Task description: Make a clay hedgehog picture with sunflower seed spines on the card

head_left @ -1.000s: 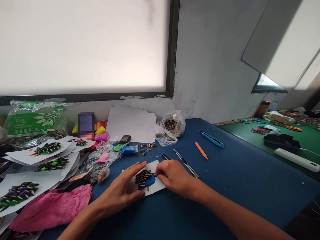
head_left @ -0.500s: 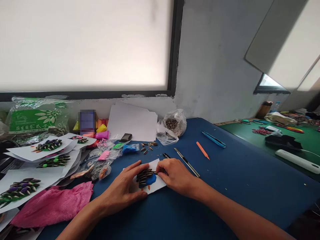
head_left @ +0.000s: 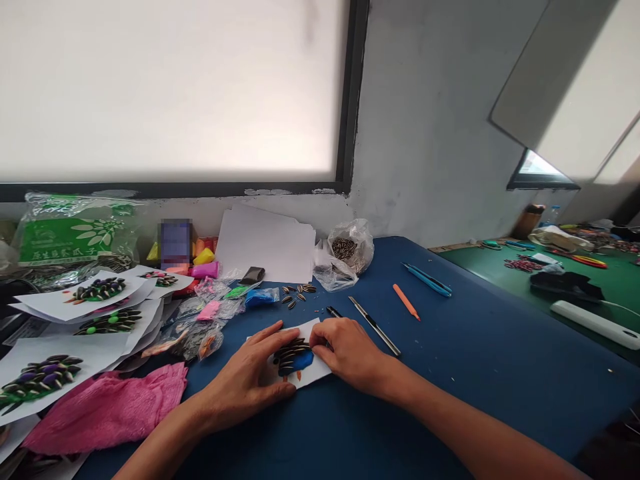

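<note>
Farthest out beyond the left fingers, a stack of white sheets [head_left: 75,303] carries finished seed figures in green and purple, and a crumpled pink cloth [head_left: 107,410] lies below them, well apart from the left wrist. A green printed bag [head_left: 70,233] stands at the wall behind these. Closer in, just past the left fingertips, small clear packets of coloured clay [head_left: 210,313] lie in a heap, with a blue packet [head_left: 260,297] beside them.

The left hand [head_left: 245,380] lies flat and spread on the blue table [head_left: 475,360], its fingers [head_left: 273,331] stretched wide and pressing down the near-left part of a small white card [head_left: 305,353]; it grips nothing. On that card, between the two sets of fingertips, sits a patch of blue clay [head_left: 303,360] with striped sunflower seeds [head_left: 290,348] stuck in rows over its upper left. The right hand [head_left: 350,353] rests on the card's right edge, its fingers curled close together with the tips [head_left: 317,341] meeting at the end of the seed rows; whether a seed is pinched between them cannot be told.

Straight beyond the fingertips, loose seeds [head_left: 295,297] lie scattered, then blank white paper [head_left: 267,247] and a clear bag of seeds [head_left: 345,257] near the wall. Just beyond the right knuckles lies a slim metal tool [head_left: 375,325], then an orange stick [head_left: 406,301] and blue tweezers [head_left: 427,279] farther off. A green table [head_left: 500,267] lies well beyond the right arm
</note>
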A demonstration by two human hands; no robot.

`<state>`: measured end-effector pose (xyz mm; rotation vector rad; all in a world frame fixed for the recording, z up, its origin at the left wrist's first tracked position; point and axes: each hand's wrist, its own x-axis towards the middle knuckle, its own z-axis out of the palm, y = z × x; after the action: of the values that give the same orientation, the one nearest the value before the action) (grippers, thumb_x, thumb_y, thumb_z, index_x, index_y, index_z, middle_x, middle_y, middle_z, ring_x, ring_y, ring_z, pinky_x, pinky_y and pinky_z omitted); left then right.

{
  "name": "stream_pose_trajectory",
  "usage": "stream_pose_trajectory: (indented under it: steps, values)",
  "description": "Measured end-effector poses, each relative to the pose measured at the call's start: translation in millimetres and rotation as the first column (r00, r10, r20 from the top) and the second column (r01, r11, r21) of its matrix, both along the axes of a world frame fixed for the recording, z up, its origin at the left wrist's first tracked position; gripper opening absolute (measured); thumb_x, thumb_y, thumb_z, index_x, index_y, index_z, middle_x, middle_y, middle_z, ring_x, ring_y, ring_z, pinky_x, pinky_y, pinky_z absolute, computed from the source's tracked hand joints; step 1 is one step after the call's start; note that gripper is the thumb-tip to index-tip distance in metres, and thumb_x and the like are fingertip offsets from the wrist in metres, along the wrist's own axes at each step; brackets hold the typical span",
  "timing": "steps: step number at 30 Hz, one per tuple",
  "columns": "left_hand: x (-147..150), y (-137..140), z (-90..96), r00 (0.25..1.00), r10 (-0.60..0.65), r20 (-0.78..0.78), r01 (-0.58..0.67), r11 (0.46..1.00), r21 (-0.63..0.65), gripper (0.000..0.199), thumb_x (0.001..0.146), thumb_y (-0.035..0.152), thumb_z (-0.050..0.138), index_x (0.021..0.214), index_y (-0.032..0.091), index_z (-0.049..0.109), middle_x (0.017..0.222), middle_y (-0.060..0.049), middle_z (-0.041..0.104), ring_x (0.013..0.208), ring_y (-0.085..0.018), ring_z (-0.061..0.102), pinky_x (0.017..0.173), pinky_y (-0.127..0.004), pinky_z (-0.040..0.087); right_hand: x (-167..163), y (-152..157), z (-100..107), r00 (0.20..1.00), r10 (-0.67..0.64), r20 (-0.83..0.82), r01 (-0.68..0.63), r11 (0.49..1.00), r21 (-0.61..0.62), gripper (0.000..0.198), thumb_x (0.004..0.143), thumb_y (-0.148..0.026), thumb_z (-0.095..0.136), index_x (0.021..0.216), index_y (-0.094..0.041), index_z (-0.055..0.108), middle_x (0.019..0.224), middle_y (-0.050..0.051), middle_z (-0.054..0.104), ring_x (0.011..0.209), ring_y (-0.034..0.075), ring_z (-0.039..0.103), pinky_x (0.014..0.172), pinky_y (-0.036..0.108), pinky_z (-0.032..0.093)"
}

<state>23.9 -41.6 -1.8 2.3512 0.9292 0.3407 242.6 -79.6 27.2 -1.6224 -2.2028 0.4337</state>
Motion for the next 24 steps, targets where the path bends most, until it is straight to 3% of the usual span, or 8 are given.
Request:
stream_pose_trajectory:
  steps: [12, 24]
  values:
    - [0, 1, 0.5, 0.999, -0.036, 0.014, 0.036, 0.999, 0.011, 0.066, 0.084, 0.045, 0.064, 0.144, 0.029, 0.041, 0.152, -0.005, 0.041, 0.146, -0.034, 0.019, 0.116, -0.056, 0.024, -3, 1, 0, 0.995, 0.009, 0.095, -0.014, 0.999, 0.045, 0.014, 0.088, -0.015, 0.057, 0.086, -0.020, 0.070, 0.084, 0.002, 0.069, 0.076, 0.013, 0.061, 0.068, 0.023, 0.037]
    - [2, 1, 3.6, 0.998, -0.056, -0.008, 0.056, 0.998, 0.004, 0.066, 0.084, 0.047, 0.063, 0.143, 0.026, 0.043, 0.151, -0.007, 0.042, 0.146, -0.034, 0.018, 0.117, -0.054, 0.021, -12, 2, 5, 0.966, 0.012, 0.260, -0.015, 1.000, 0.008, 0.019, 0.092, -0.015, 0.052, 0.089, -0.018, 0.071, 0.090, 0.006, 0.069, 0.076, 0.016, 0.062, 0.062, 0.025, 0.033]
